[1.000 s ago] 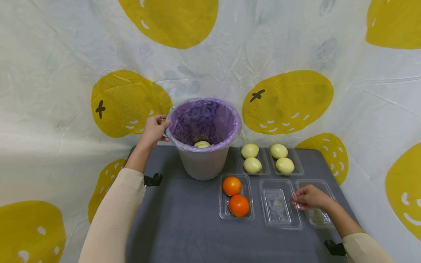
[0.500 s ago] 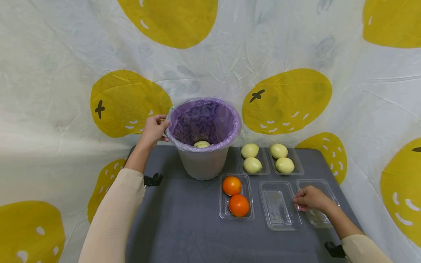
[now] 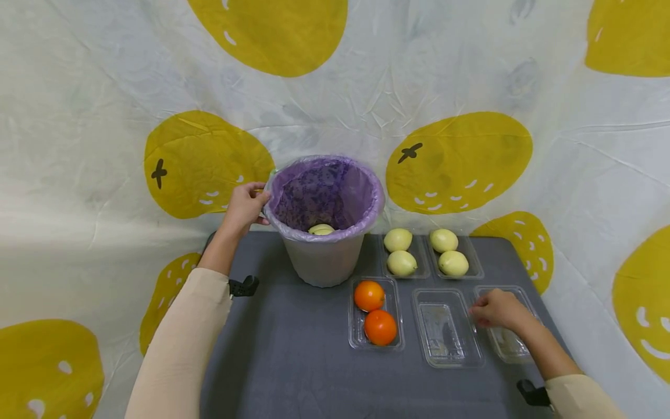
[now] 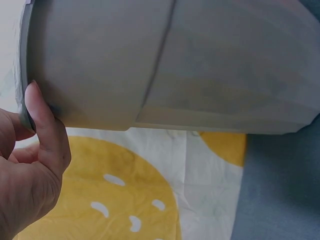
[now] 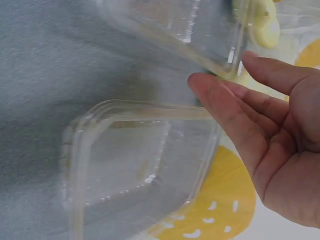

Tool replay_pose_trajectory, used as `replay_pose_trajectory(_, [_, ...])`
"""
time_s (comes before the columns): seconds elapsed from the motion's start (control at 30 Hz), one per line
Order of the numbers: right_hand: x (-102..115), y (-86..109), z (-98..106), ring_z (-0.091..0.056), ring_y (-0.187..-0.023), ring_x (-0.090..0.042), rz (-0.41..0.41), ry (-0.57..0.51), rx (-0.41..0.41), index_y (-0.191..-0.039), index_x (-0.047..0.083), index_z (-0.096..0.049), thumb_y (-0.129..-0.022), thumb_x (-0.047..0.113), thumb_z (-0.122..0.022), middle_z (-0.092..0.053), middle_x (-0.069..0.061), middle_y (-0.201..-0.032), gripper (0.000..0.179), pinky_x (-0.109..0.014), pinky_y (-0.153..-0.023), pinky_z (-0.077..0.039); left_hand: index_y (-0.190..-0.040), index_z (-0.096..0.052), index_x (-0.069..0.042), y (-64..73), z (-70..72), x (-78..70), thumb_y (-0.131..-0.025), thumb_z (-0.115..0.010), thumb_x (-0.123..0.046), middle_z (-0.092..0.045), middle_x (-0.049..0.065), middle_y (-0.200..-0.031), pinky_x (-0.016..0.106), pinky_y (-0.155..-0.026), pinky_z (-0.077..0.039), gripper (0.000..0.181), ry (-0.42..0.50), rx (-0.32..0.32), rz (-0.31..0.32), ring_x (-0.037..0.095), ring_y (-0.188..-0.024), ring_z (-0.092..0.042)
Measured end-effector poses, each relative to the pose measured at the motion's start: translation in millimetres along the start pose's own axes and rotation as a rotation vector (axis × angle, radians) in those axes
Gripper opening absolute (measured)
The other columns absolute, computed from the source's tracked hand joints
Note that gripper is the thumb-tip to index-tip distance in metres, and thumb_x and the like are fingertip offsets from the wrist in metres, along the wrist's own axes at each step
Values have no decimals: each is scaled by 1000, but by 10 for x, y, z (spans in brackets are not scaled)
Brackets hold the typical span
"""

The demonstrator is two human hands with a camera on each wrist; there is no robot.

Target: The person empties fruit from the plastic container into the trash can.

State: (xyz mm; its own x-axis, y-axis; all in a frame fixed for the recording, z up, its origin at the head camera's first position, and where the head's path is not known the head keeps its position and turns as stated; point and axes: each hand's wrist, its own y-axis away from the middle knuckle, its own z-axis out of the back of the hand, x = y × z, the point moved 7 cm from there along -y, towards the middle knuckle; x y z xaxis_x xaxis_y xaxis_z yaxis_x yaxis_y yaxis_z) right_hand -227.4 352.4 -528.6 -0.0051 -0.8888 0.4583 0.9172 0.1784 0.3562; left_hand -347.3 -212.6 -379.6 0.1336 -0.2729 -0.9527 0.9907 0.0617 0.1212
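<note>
In the head view, my left hand (image 3: 244, 206) grips the rim of a pale waste bin (image 3: 325, 262) at its left side. The left wrist view shows its thumb and fingers on either side of the bin's rim (image 4: 25, 65). Several pale yellow fruits (image 3: 321, 230) lie inside, partly hidden. My right hand (image 3: 499, 309) hovers over two clear plastic trays, the left tray (image 3: 447, 359) and the right tray (image 3: 515, 352), which it partly covers. Thumb and fingers stand apart by the left tray's rim in the right wrist view, nothing pinched between them.
A purple bag (image 3: 361, 192) lines the bin. Two orange fruits sit in a clear tray (image 3: 357, 337). Behind, two more trays, one left (image 3: 423, 256) and one right (image 3: 475, 262), each hold two pale yellow fruits. A patterned cloth (image 3: 335, 110) hangs behind the grey table (image 3: 293, 361).
The left tray has been set down a little lower and my right hand has let go of its rim, shifting slightly right. My left hand stays on the bin.
</note>
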Motion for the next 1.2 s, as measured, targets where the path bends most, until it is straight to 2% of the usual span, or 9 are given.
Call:
replay_pose_trajectory(0.13, [117,-19,72,-61,-63,-14,14,-24,-11,-92,1,-78,-95,21,-74,-68,-1,-68,21,-30,-58,-53,-155,-45,-4,0,4,-15,-109,-54,-21,-51,10,-110,26,-55,-61,50,-4,3,-2,13,-73,-60])
replay_pose_trajectory(0.23, [223,-42,74,-67,-69,-18,25,-97,-3,-103,-4,-76,-98,23,-72,-72,-6,-77,28,-33,-62,-59,-155,-44,-4,6,10,-24,-109,-54,-22,-50,10,-111,26,-56,-62,51,-8,3,-3,12,-74,-60])
replay_pose_trajectory(0.4, [364,-99,-54,-76,-88,-28,49,-332,67,-120,-11,-69,-102,23,-67,-76,-21,-102,39,-41,-77,-66,-156,-43,-5,13,23,-28,-109,-53,-22,-49,10,-112,27,-57,-62,51,-13,5,-3,13,-78,-58])
replay_pose_trajectory(0.6, [563,-236,-260,-75,-98,-37,128,-525,165,-124,-14,-65,-104,24,-65,-74,-27,-110,43,-42,-82,-65,-156,-43,-5,14,27,-16,-109,-53,-22,-50,10,-114,27,-57,-62,51,-15,4,-1,14,-80,-58])
replay_pose_trajectory(0.83, [755,-400,-492,-75,-98,-36,101,-566,178,-128,-14,-63,-105,22,-63,-74,-26,-109,43,-46,-83,-65,-156,-44,-5,23,26,9,-109,-54,-22,-50,10,-113,27,-56,-62,51,-11,-1,-1,13,-76,-58])
replay_pose_trajectory(1.03, [844,-446,-675,-75,-99,-34,68,-600,193,-128,-17,-61,-105,19,-62,-74,-27,-110,43,-46,-86,-64,-155,-44,-4,28,3,21,-109,-54,-20,-50,11,-112,27,-56,-62,50,1,5,1,13,-74,-58])
replay_pose_trajectory(1.2, [892,-466,-736,-75,-100,-35,45,-603,205,-126,-16,-63,-104,20,-64,-73,-27,-110,42,-44,-85,-65,-155,-44,-5,24,-5,10,-109,-55,-20,-51,11,-115,27,-55,-62,50,13,1,6,14,-75,-58])
